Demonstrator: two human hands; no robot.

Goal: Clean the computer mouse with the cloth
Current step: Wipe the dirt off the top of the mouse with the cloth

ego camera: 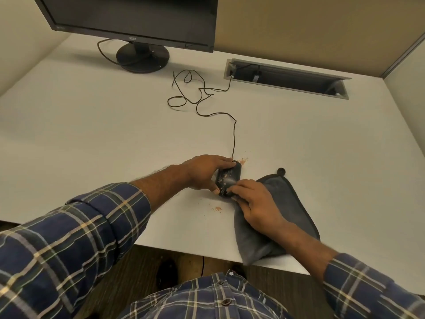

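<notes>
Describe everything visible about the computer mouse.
The computer mouse is black, likely plastic, speckled with pale crumbs or marks. It lies on the white desk near its front edge. A thin dark cable runs from its far end. The left hand grips it from the side; the right hand, resting on the grey cloth, touches its near end.

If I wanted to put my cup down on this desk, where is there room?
Bare desk left of the cord, and right of it below the cable slot. Crowded near the front edge: both hands, mouse, cloth, crumbs.
</notes>
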